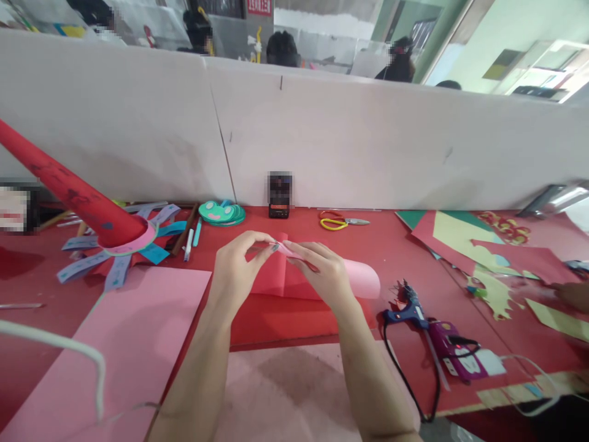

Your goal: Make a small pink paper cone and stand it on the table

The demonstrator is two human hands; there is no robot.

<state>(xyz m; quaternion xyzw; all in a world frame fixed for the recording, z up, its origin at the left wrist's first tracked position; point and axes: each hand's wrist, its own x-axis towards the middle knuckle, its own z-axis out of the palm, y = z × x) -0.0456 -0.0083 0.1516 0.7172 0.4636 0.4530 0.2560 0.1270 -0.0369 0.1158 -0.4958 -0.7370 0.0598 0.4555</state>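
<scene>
Clearly, everything here turns on how the curled pink paper (363,279) lies to the two hands: its long axis runs left to right across the worktable (313,334), and the pinch sits above the left half of that length. The left hand (235,267), arched, has thumb and forefinger closed narrowly on a slim pink strip (287,250); the right hand (326,267) grips the same strip from the other side, fingers drawn together, so the two sets of fingertips nearly meet. Whether this strip is a lifted edge of the curled paper or a separate piece, I cannot tell. Of the two, the right hand is nearer to the paper's rounded right end, its wrist crossing in front of the sheet, while the left hand stands by the left end, beside an upright crease. Beyond the paper, near the white partition (350,141), lie yellow-and-red-handled scissors (335,223); a blue glue gun (408,313) rests to the right, apart from both hands.
</scene>
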